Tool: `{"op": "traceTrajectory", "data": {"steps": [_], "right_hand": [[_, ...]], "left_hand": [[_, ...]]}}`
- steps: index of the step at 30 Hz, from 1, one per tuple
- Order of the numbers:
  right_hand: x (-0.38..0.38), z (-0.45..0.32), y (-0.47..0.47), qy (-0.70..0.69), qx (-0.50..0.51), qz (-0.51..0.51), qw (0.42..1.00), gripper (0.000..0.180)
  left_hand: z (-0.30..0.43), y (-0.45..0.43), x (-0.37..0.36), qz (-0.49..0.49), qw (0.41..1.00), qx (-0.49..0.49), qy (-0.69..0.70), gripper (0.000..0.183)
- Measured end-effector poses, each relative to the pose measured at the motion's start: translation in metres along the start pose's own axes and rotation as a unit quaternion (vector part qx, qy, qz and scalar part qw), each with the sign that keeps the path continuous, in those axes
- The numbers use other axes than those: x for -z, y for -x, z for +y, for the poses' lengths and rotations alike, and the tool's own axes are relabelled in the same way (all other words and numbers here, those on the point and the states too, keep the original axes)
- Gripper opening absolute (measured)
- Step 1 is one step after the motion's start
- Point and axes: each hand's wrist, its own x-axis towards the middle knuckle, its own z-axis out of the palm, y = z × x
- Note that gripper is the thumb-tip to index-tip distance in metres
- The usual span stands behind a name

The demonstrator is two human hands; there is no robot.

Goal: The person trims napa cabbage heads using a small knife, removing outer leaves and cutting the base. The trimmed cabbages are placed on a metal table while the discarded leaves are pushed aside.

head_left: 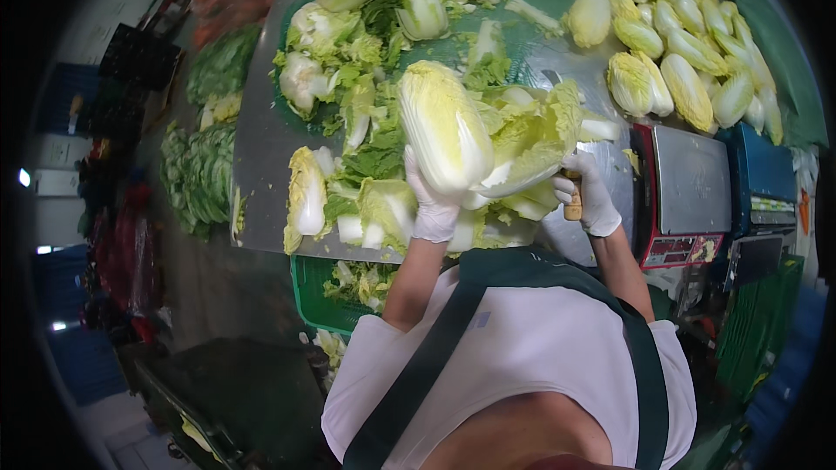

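A napa cabbage head [444,127] rests in my left hand [431,199], which wears a white glove and grips it near its white base. My right hand [588,196], also gloved, is closed around the wooden handle of a knife [572,199]; the blade is mostly hidden by leaves. Loose outer cabbage leaves [535,143] lie between the held head and my right hand. Cut leaves and stem pieces [366,228] cover the near edge of the metal table [261,163]. A small yellow cabbage piece [305,199] lies at the left.
Trimmed napa cabbages [686,39] are piled at the back right. A red-framed scale [692,176] stands right of my right hand, beside a blue device [761,163]. More cabbages and leaves [326,59] lie at the back left. Below the table edge is a green crate [317,300].
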Motion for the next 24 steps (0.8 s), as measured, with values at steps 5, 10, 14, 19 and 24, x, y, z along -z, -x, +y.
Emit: {"op": "traceTrajectory", "data": {"steps": [5,10,14,19,24], "right_hand": [[0.040,-0.004,-0.024,0.056,0.033,0.084,0.994,0.022],[0.012,-0.013,-0.024,0.598,0.273,0.195,0.728,0.055],[-0.025,-0.022,-0.036,0.515,0.405,0.134,0.743,0.063],[-0.046,-0.026,-0.048,0.287,0.148,0.024,0.946,0.050],[-0.047,-0.034,-0.048,0.334,0.114,0.106,0.930,0.040]], "left_hand": [[0.004,-0.001,-0.013,-0.250,0.912,0.131,0.299,0.069],[0.009,0.008,0.011,-0.081,0.975,0.041,-0.204,0.068],[-0.007,0.012,-0.006,-0.184,0.831,0.317,0.419,0.075],[-0.023,0.015,-0.011,-0.183,0.921,0.302,0.167,0.069],[0.010,0.008,0.003,-0.047,0.978,0.151,-0.135,0.064]]}}
